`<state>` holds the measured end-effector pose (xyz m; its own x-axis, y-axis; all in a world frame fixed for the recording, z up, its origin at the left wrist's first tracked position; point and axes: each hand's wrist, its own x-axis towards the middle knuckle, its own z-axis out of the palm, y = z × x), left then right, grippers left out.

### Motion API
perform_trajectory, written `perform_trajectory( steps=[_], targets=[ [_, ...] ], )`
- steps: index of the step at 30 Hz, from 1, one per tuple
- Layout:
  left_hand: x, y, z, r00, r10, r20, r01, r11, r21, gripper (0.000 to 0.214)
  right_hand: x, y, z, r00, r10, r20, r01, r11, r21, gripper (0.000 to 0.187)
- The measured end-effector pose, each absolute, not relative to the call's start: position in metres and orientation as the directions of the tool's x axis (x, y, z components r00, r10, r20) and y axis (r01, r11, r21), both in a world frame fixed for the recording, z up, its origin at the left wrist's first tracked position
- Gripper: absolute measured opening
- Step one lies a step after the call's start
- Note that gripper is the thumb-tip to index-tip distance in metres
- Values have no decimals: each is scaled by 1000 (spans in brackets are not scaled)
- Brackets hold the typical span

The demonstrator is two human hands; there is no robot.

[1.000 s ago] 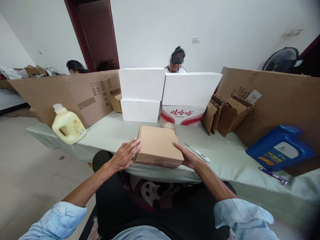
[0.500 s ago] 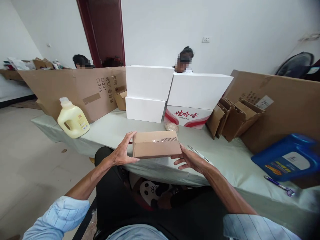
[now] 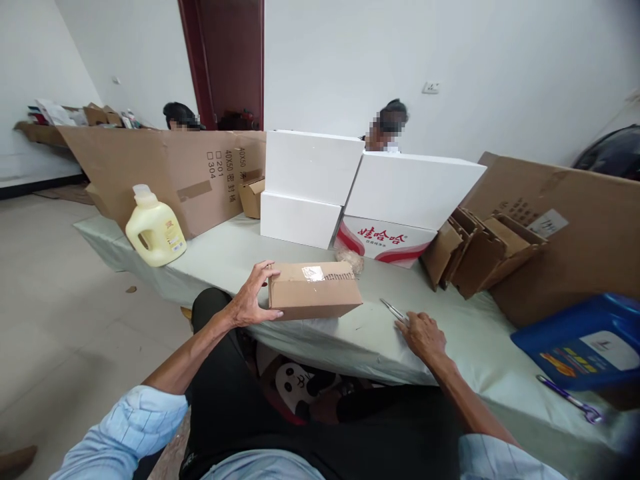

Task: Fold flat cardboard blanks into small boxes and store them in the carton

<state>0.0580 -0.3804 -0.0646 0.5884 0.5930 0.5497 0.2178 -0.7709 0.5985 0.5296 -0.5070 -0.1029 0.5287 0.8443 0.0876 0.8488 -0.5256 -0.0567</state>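
Clock centred on the person's lap (image 3: 325,440). Small brown carton (image 3: 310,292) at 12 o'clock, by the near edge of the desk (image 3: 225,240). Left hand (image 3: 249,300): grip clasping the carton's left end. Right hand (image 3: 424,335), between 1 and 2 — fingers at a slim pale tool (image 3: 393,309); cannot tell whether that grip is closed. Blue jug (image 3: 565,350), 2 o'clock.

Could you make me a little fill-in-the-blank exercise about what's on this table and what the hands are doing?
1. The left hand grips a brown box made of ____.
2. As the right hand is at a slim tool, the number of hands on the brown box is ____.
3. The handled jug toward the left end of the table is pale ____.
4. The big jug at the right is mostly ____.

Missing words: cardboard; one; yellow; blue.
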Motion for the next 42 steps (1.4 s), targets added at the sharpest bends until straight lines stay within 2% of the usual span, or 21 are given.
perform_trajectory(
  steps=[6, 10, 12, 15, 19, 22, 25, 30, 33, 42],
  targets=[
    [60, -383, -63, 578, 574, 580, 220, -794, 567, 81, 534, -513, -114, 524, 839, 148, 850, -504, -155, 21],
    [61, -388, -62, 572, 557, 601, 204, -807, 554, 70, 529, -512, -107, 569, 787, 240, 817, -506, -277, 30],
    [61, -391, -62, 571, 548, 611, 198, -814, 546, 68, 518, -512, -95, 536, 770, 346, 826, -394, -403, 35],
    [61, -396, -62, 562, 543, 624, 194, -820, 538, 66, 486, -518, -64, 389, 753, 530, 836, -48, -546, 41],
    [62, -403, -63, 564, 551, 614, 199, -813, 547, 65, 431, -530, -18, 44, 847, 530, 873, 225, -433, 35],
    [62, -409, -62, 570, 556, 604, 198, -807, 556, 65, 401, -535, 6, -179, 841, 510, 879, 370, -300, 32],
    [62, -416, -59, 575, 559, 597, 199, -804, 560, 65, 387, -534, 19, -314, 810, 495, 873, 451, -186, 34],
    [61, -428, -52, 597, 552, 582, 210, -807, 551, 59, 382, -528, 29, -400, 818, 412, 879, 469, -78, 39],
    [60, -431, -49, 605, 543, 583, 217, -816, 535, 57, 380, -526, 34, -424, 832, 359, 880, 471, -53, 43],
    [60, -435, -46, 626, 514, 587, 206, -834, 511, 53, 378, -520, 45, -463, 825, 323, 872, 490, -4, 49]
  ],
)
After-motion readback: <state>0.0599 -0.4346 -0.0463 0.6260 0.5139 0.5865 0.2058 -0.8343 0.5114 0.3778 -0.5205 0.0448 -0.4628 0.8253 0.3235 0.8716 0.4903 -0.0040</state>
